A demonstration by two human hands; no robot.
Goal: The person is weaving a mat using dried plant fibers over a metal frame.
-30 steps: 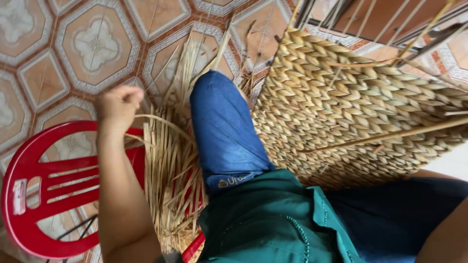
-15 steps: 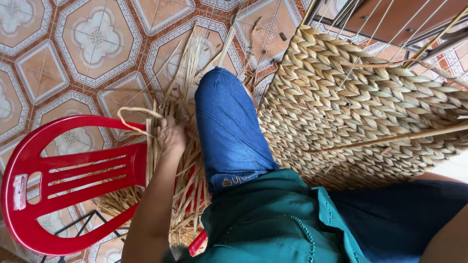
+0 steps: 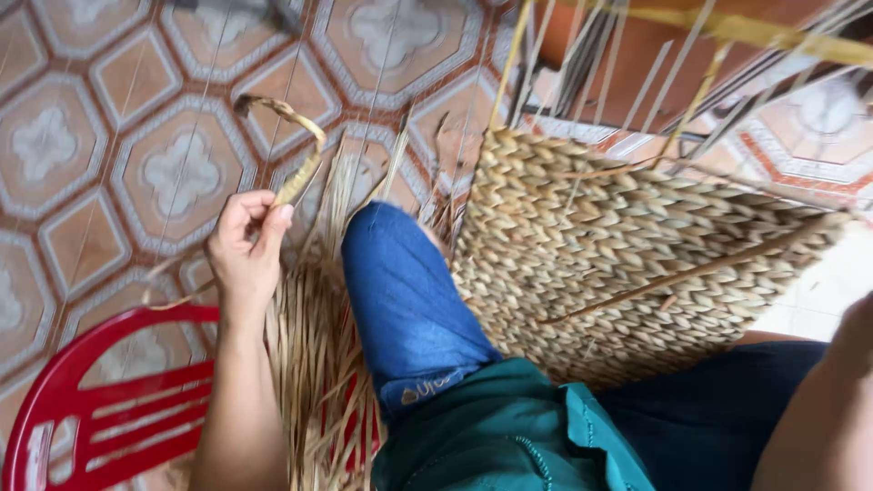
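Note:
My left hand is raised over the floor and pinches a dried straw strand that loops up and away from it. Below the hand lies a bundle of dried straw strands, beside my knee in blue trousers. A woven straw mat rests against that leg on the right. Only my right forearm shows, at the lower right corner; the hand itself is out of view.
A red plastic chair stands at the lower left next to the straw bundle. The floor is patterned tile. Loose long stalks and thin metal legs cross the upper right.
My left hand went down into the straw bundle and has come up holding one strand. The view has shifted, so the mat sits lower and more to the centre.

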